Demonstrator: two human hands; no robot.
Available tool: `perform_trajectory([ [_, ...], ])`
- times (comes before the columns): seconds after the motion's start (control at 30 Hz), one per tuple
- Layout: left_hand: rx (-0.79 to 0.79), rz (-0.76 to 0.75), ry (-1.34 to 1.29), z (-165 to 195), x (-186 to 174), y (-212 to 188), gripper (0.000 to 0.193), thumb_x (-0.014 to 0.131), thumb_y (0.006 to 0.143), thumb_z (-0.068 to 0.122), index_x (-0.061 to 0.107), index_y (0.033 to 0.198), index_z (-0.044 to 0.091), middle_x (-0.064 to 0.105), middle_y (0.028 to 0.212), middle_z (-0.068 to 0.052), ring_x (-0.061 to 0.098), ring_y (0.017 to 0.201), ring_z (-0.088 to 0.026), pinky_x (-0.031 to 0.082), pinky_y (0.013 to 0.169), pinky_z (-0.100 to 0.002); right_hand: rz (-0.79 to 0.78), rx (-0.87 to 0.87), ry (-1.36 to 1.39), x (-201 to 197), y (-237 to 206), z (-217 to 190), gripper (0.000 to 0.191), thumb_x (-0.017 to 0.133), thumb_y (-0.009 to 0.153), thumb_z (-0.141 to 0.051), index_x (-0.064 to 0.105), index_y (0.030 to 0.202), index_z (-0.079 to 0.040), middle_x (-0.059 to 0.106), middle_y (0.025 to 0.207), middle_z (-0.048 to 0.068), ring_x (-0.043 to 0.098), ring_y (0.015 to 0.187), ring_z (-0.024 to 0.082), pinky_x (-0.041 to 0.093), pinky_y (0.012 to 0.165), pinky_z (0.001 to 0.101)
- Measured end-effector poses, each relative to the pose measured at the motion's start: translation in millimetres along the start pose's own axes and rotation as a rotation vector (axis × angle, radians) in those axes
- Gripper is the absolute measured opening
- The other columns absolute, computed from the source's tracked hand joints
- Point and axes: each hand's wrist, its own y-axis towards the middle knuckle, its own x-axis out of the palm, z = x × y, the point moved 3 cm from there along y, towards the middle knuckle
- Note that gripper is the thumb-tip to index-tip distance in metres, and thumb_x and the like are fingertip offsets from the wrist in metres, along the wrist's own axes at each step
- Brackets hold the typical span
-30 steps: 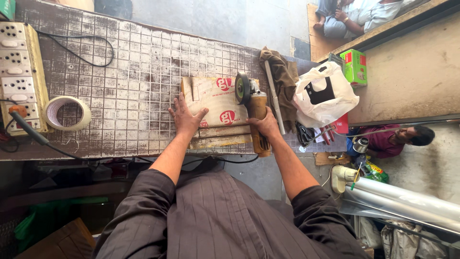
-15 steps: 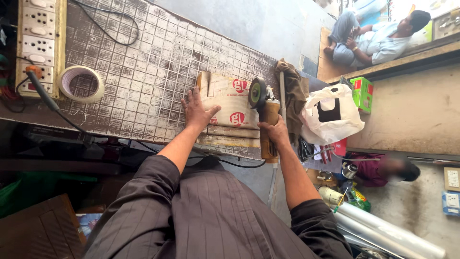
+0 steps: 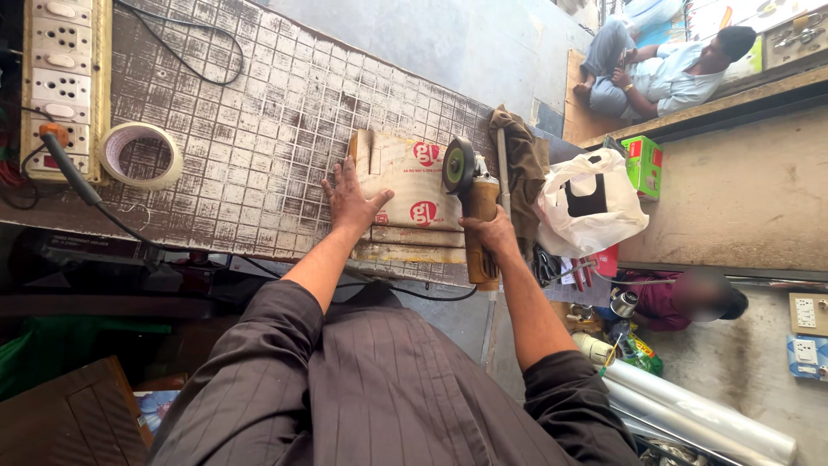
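Far left, a switch-and-socket board (image 3: 59,82) sat at the edge of the gridded workbench (image 3: 259,129), a plug (image 3: 53,138) stuck in its lower end and a black cable (image 3: 103,211) running off it across the near edge. Just beside the board, a roll of pale tape (image 3: 140,155) lay flat on the bench. A second thin cable (image 3: 185,52) looped across the far side.

On to the middle: the left hand (image 3: 352,200) was down flat, fingers spread, palm pressing on the left end of the plywood piece (image 3: 410,185). Nothing gripped there, just an open hand holding the board against the bench. The plywood lay near the bench's right end, on top of further strips (image 3: 414,246) stacked at the near edge.

Right of that, the right hand (image 3: 492,233) was clenched round the orange body of the angle grinder (image 3: 474,207). The disc end pointed away from the person and stood over the plywood's right edge, so the board lay between the two hands, touching the left and directly under the tool. Whether the disc met the wood, I could not tell.

Further right, a brown cloth (image 3: 522,164) hung over the bench end, then a white plastic bag (image 3: 591,203) and a green box (image 3: 642,164). Beyond, one person sat on the floor (image 3: 664,73); another crouched lower down (image 3: 681,298).
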Motion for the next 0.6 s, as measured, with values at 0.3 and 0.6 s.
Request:
perform_trajectory([
  [0.3,-0.004,0.002,0.002,2.0,-2.2,-0.7,0.126,0.079,0.074,0.067,0.012,0.161,0.005,0.027,0.164,-0.023,0.013,0.158,-0.031,-0.004,0.127,-0.053,0.002,0.015,-0.005,-0.7,-4.1,-0.7,0.064,0.09,0.067,-0.027,0.063,0.12,-0.004,0.074,0.104,0.011,0.073,0.09,0.019,0.058,0.08,0.0347],
  [0.6,0.009,-0.003,0.018,3.1,-2.5,-0.4,0.127,0.078,0.075,0.068,0.011,0.161,0.005,0.026,0.165,-0.022,0.012,0.157,-0.03,-0.005,0.126,-0.052,-0.001,0.039,0.021,-0.3,-3.9,-4.2,0.065,0.09,0.067,-0.025,0.062,0.121,-0.003,0.074,0.104,0.011,0.073,0.09,0.019,0.058,0.08,0.0351],
])
